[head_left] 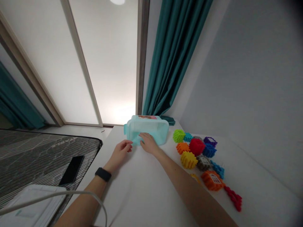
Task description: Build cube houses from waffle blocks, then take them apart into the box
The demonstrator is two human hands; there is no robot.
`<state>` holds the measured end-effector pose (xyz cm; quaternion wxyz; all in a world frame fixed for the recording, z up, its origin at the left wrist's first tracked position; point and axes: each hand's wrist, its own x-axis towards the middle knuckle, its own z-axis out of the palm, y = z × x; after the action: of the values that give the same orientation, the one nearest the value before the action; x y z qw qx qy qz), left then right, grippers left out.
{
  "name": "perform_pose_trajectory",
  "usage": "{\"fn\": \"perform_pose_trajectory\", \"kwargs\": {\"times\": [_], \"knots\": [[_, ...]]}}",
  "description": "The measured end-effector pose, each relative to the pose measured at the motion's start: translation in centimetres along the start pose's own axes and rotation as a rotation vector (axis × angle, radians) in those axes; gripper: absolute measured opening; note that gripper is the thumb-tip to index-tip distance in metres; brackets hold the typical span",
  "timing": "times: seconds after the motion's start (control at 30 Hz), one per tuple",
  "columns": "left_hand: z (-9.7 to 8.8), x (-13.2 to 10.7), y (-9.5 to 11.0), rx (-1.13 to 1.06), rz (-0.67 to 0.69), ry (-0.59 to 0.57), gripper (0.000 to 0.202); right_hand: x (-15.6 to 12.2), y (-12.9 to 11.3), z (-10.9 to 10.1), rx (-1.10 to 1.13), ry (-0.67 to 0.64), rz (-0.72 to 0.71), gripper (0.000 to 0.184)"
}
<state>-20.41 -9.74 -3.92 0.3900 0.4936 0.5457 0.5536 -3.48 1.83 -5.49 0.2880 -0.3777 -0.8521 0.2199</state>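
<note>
A translucent turquoise plastic tub (163,132) lies on its side on the white table, its opening turned toward me. My right hand (148,143) reaches into that opening, fingers stretched out over the lower wall. At the tub's lower left corner is my left hand (122,148), its fingers curled together close to the rim. Whether those fingers pinch anything is too small to tell. No loose piece shows inside the tub. To the right of my right forearm lies a pile of colourful toothed plastic gears (197,147).
An orange block with a white grid (213,180) and a red knobbly strip (234,198) lie at the right. Left of the table are a black phone (71,170), a white lid (35,205) and a pale cable (78,192). A wall bounds the right side.
</note>
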Motion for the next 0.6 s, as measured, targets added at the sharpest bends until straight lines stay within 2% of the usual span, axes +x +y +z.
{"fn": "perform_pose_trajectory", "kwargs": {"times": [0.17,0.3,0.5,0.6], "knots": [[0.0,0.2,-0.7,0.018,-0.035,0.017,0.04,0.0,0.1,0.9,-0.131,-0.073,-0.023,0.031],[0.0,0.3,-0.9,0.009,-0.05,0.017,0.046,-1.3,0.0,0.4,-0.152,-0.104,-0.059,0.032],[0.1,0.0,-0.3,-0.009,-0.068,-0.022,0.042,-2.7,-0.3,-0.9,-0.062,-0.064,-0.043,0.022],[0.1,-0.4,0.2,-0.109,-0.102,-0.078,0.042,-2.8,-0.5,-1.4,0.058,-0.031,-0.008,0.012]]}}
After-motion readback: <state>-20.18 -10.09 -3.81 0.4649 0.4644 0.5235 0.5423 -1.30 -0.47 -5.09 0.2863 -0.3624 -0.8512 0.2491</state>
